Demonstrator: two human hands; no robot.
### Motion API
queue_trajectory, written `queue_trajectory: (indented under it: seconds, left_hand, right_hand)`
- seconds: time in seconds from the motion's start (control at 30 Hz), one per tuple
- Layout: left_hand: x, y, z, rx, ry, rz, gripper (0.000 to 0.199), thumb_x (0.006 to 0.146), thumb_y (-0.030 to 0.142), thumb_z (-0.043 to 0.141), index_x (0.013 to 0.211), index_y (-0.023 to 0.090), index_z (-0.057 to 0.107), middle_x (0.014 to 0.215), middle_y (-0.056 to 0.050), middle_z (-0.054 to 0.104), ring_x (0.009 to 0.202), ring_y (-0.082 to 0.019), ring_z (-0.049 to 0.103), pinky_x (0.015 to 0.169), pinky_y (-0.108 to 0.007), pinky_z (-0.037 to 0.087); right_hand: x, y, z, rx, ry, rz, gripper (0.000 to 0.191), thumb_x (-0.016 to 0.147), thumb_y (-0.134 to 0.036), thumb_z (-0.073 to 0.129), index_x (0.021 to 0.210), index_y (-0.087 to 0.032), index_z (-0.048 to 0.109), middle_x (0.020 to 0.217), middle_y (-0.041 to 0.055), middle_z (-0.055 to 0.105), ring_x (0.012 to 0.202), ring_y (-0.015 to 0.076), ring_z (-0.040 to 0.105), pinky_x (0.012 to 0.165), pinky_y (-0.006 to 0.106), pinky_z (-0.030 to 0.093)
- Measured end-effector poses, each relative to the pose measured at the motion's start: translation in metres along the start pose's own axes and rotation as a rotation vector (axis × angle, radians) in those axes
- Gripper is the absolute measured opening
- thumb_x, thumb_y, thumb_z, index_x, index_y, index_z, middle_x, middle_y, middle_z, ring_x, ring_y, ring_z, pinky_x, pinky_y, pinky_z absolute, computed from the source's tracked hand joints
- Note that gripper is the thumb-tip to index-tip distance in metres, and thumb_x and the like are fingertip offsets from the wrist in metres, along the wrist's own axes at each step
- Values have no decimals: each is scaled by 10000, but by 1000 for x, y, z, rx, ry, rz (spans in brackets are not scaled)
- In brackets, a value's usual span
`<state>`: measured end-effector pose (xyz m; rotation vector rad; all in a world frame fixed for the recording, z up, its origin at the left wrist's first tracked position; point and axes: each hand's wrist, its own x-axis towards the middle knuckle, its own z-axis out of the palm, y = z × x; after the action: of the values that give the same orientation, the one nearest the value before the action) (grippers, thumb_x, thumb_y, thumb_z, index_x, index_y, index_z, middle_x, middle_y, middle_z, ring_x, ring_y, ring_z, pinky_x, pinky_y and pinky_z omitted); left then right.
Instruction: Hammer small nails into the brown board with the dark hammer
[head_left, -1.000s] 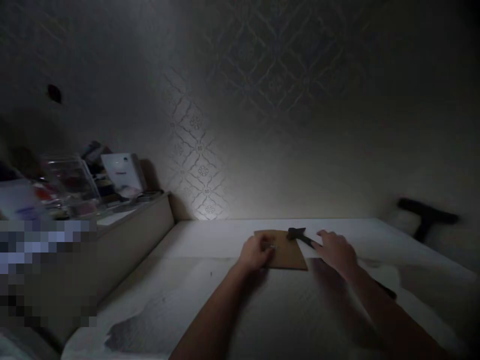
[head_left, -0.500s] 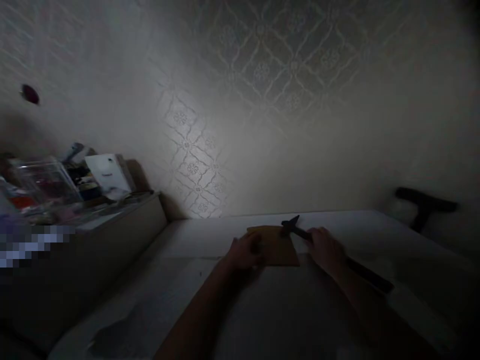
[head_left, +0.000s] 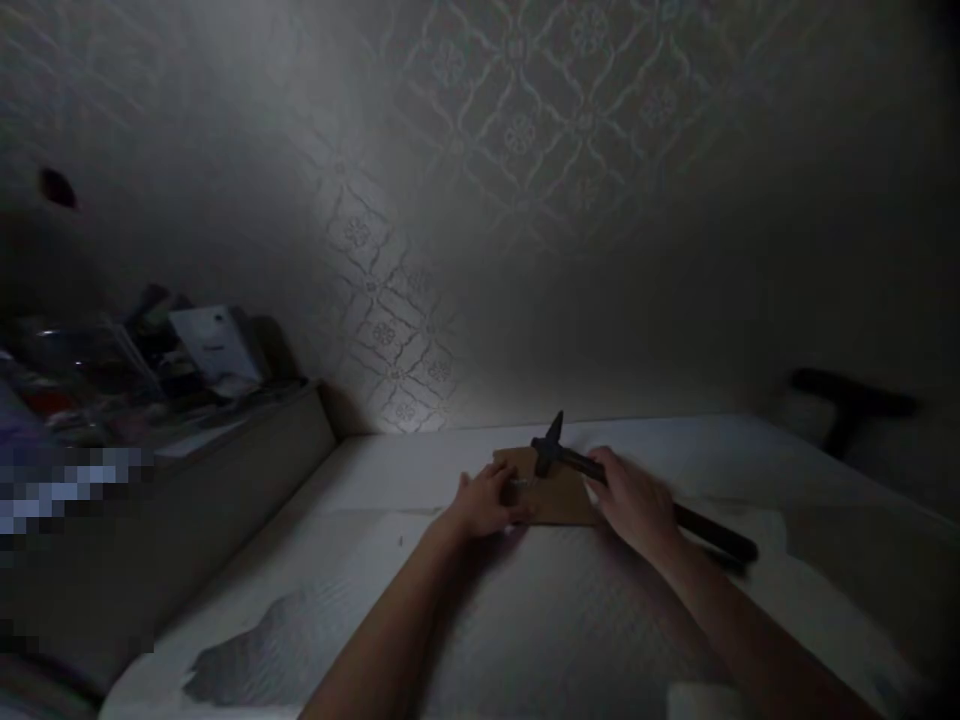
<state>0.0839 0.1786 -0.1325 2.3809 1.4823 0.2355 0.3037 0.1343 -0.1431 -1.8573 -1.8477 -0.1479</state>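
Note:
A hammer [head_left: 551,452] with a dark head and long dark handle is in my right hand [head_left: 636,500], its fingers wrapped round the handle. The handle's end sticks out to the right, past the wrist. A flat brown piece that looks like cardboard or thin board [head_left: 566,505] lies under the hammer head. Whether the head touches it I cannot tell. My left hand [head_left: 484,502] rests over the piece's left side with its fingers apart. A small pale mark or thing shows by those fingers, too faint to name.
The pale work surface [head_left: 405,470] runs back to a patterned wall [head_left: 517,250]. On the left, a raised ledge [head_left: 247,440] carries a white box [head_left: 214,345] and assorted clutter. A dark T-shaped object [head_left: 847,405] stands at right. A grey patch [head_left: 262,650] lies at front left.
The hammer head has shifted left over the brown piece, and my right hand has moved left with it. My left hand stays about where it was. Light on the wall has dimmed.

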Motion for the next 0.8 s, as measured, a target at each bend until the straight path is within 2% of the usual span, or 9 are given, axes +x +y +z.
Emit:
queue_trajectory:
  seconds: [0.17, 0.57, 0.8]
  left_hand:
    - [0, 1, -1, 12, -5, -2, 816, 737, 620, 519, 1406, 203, 310, 1483, -119, 238, 1348, -323, 226, 1080, -560, 75]
    - [0, 4, -2, 29, -24, -11, 822, 741, 642, 503, 1409, 210, 295, 1488, -122, 218, 1351, -336, 210, 1049, -627, 76]
    - [0, 3, -3, 69, -60, -1, 854, 740, 694, 447, 1426, 226, 249, 1501, -96, 187, 1357, -326, 196, 1066, -606, 91]
  right_hand:
    - [-1, -3, 1, -14, 12, -17, 239, 853, -234, 473, 1091, -240, 484, 975, 40, 661, 845, 192, 618, 604, 259, 329]
    - [-2, -4, -1, -1, 28, 2, 228, 861, -253, 469, 1089, -241, 486, 950, 32, 669, 814, 191, 626, 587, 264, 320]
    - [-3, -3, -1, 14, 53, -12, 225, 866, -247, 454, 1089, -237, 487, 936, 29, 672, 797, 192, 629, 585, 266, 322]
